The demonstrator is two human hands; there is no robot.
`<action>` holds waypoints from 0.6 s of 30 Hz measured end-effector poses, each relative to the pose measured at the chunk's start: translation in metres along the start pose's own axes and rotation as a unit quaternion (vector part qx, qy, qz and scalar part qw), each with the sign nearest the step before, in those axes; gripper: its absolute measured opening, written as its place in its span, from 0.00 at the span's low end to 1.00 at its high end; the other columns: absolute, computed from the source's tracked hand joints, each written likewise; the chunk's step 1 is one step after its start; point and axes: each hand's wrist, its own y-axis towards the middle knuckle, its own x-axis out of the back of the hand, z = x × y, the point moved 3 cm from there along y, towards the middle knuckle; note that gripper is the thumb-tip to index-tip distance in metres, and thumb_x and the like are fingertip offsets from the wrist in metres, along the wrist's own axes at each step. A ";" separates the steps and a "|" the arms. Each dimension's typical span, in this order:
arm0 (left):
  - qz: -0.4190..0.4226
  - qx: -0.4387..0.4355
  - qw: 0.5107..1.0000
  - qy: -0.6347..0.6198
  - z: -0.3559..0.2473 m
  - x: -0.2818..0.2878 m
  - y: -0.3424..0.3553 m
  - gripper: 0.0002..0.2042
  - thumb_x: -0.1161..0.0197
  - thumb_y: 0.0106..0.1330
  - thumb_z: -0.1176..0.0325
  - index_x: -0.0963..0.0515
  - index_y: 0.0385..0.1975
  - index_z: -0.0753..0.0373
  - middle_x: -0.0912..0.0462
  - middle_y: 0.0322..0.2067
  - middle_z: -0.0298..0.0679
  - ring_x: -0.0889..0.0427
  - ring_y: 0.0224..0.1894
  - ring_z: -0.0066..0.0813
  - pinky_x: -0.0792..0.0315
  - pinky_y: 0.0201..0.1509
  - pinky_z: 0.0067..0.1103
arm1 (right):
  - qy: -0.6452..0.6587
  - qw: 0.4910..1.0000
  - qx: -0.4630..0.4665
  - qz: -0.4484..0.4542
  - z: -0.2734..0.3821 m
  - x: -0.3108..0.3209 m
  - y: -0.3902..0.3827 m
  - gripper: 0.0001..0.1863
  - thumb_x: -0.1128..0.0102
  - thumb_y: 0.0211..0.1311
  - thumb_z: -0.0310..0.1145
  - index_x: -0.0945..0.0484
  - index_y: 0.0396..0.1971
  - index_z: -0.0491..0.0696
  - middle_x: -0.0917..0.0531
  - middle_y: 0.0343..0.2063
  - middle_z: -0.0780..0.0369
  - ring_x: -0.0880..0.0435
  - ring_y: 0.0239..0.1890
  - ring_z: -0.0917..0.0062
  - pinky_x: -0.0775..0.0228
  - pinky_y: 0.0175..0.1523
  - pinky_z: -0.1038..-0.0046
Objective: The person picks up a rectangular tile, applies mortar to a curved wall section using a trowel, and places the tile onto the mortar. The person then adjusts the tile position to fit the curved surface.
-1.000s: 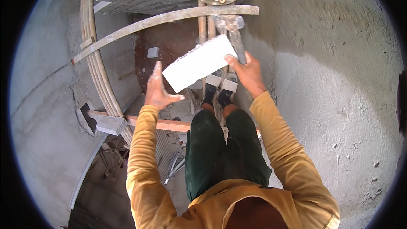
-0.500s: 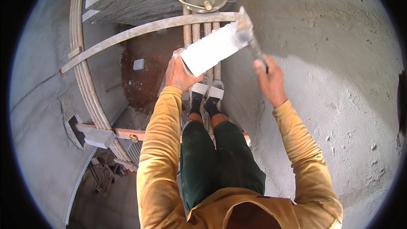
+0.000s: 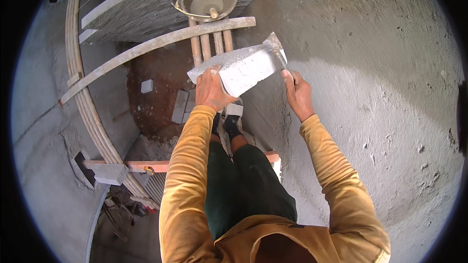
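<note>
Well, white block [image 3: 249, 72] in left fingers [image 3: 212, 74].

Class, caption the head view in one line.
Left hand grips a pale block; right hand holds a hammer at the block's right end, beside a grey wall.

A: Can any words, labels or signs be read in this view?
B: None can be read (that goes for brand marks and numbers too), on any surface shown.

One wide fisheye view looks steeply down from the person's head, sleeves [image 3: 185, 165] close below, far end of the poles [image 3: 205, 46] underfoot more distant.
</note>
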 end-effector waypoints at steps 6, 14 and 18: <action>0.010 -0.161 0.983 0.085 -0.014 -0.037 -0.006 0.45 0.23 0.37 0.51 0.33 0.58 0.63 0.27 0.48 0.47 0.27 0.54 0.45 0.36 0.58 0.35 | 0.019 0.974 0.223 0.014 -0.014 -0.031 -0.109 0.20 0.42 0.68 0.44 0.22 0.44 0.39 0.18 0.30 0.46 0.15 0.33 0.54 0.25 0.37 0.63; 0.026 -0.126 0.990 0.054 -0.024 -0.042 -0.011 0.45 0.21 0.36 0.53 0.35 0.57 0.65 0.26 0.47 0.49 0.27 0.53 0.50 0.35 0.58 0.37 | 0.120 0.987 -0.100 -0.046 -0.097 -0.031 -0.082 0.22 0.41 0.66 0.47 0.23 0.44 0.40 0.17 0.32 0.46 0.17 0.35 0.50 0.24 0.39 0.58; 0.015 -0.131 0.990 0.058 -0.032 -0.049 -0.001 0.43 0.23 0.39 0.51 0.33 0.57 0.64 0.27 0.47 0.48 0.28 0.53 0.47 0.37 0.57 0.36 | 0.106 0.991 0.082 -0.029 -0.080 -0.039 -0.117 0.20 0.40 0.65 0.46 0.22 0.42 0.42 0.18 0.28 0.46 0.18 0.33 0.47 0.25 0.38 0.57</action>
